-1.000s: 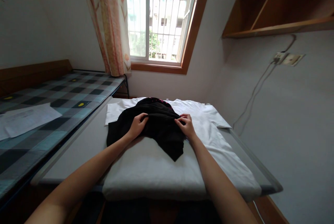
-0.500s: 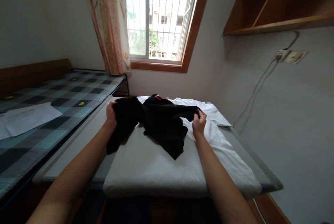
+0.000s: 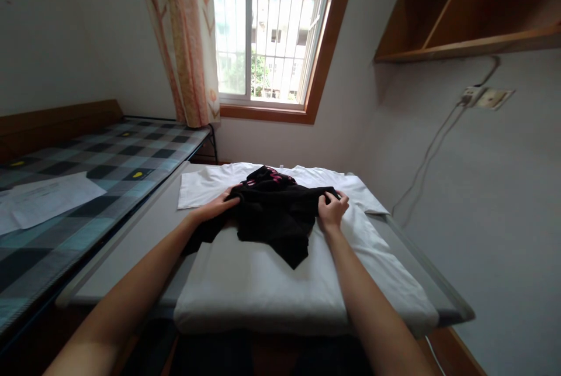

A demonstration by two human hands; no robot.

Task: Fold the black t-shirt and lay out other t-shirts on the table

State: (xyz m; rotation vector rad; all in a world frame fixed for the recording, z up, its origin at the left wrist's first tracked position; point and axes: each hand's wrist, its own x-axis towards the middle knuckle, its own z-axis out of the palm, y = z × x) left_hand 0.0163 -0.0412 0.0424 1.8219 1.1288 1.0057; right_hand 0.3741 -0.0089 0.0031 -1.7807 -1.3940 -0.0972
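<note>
A black garment (image 3: 276, 218) with a pink print lies bunched over a white T-shirt (image 3: 272, 300), which is spread on a grey table (image 3: 127, 265). My left hand (image 3: 221, 203) is closed on the garment's left part, thumb on top. On the right side, my right hand (image 3: 333, 209) pinches the garment's upper right edge. One corner of the black cloth points toward me, and another part hangs down at the left below my left hand. The fingertips of both hands are partly hidden in the cloth.
At the left stands a bed with a checked mattress (image 3: 87, 171) and sheets of paper (image 3: 56, 197) on it. A barred window (image 3: 272, 31) and a curtain (image 3: 188, 42) are ahead. A wooden shelf (image 3: 464, 42) and a socket (image 3: 482, 97) with cables are on the right wall.
My left hand has moved right and inward, lowering its part of the black garment. More of the pink print and the T-shirt's left sleeve now show. My right hand has barely moved.
</note>
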